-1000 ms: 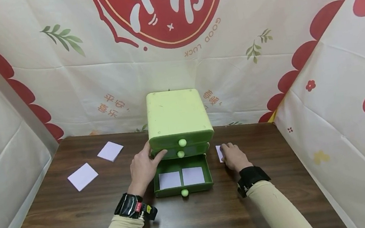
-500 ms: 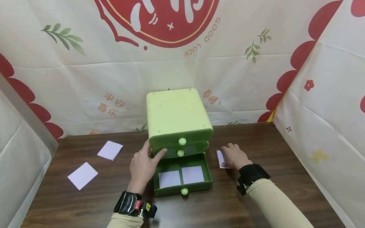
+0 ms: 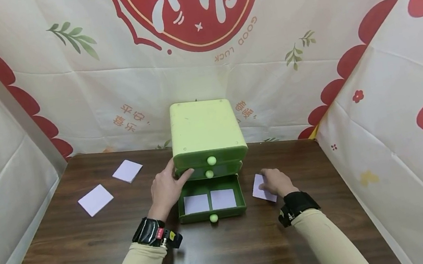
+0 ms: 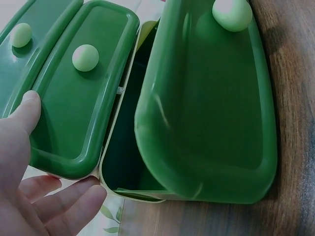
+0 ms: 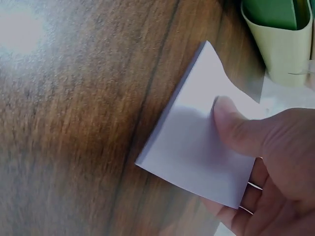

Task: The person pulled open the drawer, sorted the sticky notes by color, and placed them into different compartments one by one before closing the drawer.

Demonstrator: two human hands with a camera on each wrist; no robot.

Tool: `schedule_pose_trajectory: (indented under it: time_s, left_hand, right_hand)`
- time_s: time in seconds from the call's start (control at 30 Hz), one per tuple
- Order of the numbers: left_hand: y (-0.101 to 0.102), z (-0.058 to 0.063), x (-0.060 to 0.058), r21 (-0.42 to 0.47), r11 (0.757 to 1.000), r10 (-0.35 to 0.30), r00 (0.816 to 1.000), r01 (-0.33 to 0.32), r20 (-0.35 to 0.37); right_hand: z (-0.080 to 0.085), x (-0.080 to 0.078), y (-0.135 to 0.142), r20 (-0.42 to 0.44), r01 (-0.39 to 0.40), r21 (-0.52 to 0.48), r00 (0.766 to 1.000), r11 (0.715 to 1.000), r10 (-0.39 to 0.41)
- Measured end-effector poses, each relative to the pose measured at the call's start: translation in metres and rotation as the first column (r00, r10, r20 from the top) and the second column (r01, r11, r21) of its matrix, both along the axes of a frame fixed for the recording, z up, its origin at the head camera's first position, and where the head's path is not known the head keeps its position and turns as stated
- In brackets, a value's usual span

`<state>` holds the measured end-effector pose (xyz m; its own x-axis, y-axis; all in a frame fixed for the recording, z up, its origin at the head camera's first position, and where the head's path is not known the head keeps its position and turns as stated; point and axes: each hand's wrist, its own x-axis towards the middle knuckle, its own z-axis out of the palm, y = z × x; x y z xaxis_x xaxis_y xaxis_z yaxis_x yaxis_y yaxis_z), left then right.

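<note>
A light green drawer cabinet (image 3: 206,126) has its bottom drawer (image 3: 214,215) pulled out. Two white paper squares (image 3: 223,199) show in that drawer, one on each side of a divider. My left hand (image 3: 166,191) holds the cabinet's left side, its thumb (image 4: 30,105) on the middle drawer front (image 4: 81,103) and the other fingers round the side. To the right of the cabinet, my right hand (image 3: 278,182) pinches a white note pad (image 5: 197,118), thumb on top and fingers underneath. The pad is tilted, close over the table.
Two more white pads, a nearer one (image 3: 95,200) and a farther one (image 3: 127,171), lie on the left of the brown wooden table (image 3: 227,258). Printed cloth (image 3: 290,96) encloses the table's back and sides.
My right hand has drawn its note pad toward the near right and turned it, so more of it shows. The left hand stays on the cabinet.
</note>
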<state>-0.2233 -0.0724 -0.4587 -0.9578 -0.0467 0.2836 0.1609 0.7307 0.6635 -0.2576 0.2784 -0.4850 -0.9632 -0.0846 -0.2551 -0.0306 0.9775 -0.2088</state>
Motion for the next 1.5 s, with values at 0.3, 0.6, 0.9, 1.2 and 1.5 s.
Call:
schedule_pose_trajectory:
  time_s: [0.3, 0.6, 0.9, 1.2, 1.5]
  left_hand:
    - [0.001, 0.002, 0.002, 0.003, 1.0, 0.003, 1.0, -0.003, 0.016]
    - [0.001, 0.0, 0.001, -0.001, 1.0, 0.012, 0.999, -0.012, 0.03]
    - [0.002, -0.001, 0.002, -0.007, 1.0, 0.016, 0.999, -0.015, 0.032]
    - [0.003, -0.001, 0.002, -0.009, 1.0, 0.021, 0.999, -0.02, 0.025]
    - [0.003, -0.001, 0.002, -0.005, 1.0, 0.019, 1.0, -0.019, 0.024]
  right_hand:
    - [0.008, 0.003, 0.003, -0.087, -0.04, -0.043, 0.996, 0.998, 0.036]
    - [0.026, 0.008, -0.005, -0.155, -0.086, -0.033, 0.985, 0.996, 0.08]
    - [0.042, 0.014, -0.022, -0.219, -0.15, -0.018, 0.965, 0.989, 0.142]
    - [0.068, 0.019, -0.039, -0.208, -0.226, -0.129, 0.958, 0.966, 0.196]
    - [0.075, 0.025, -0.065, -0.218, -0.312, -0.165, 0.937, 0.936, 0.274]
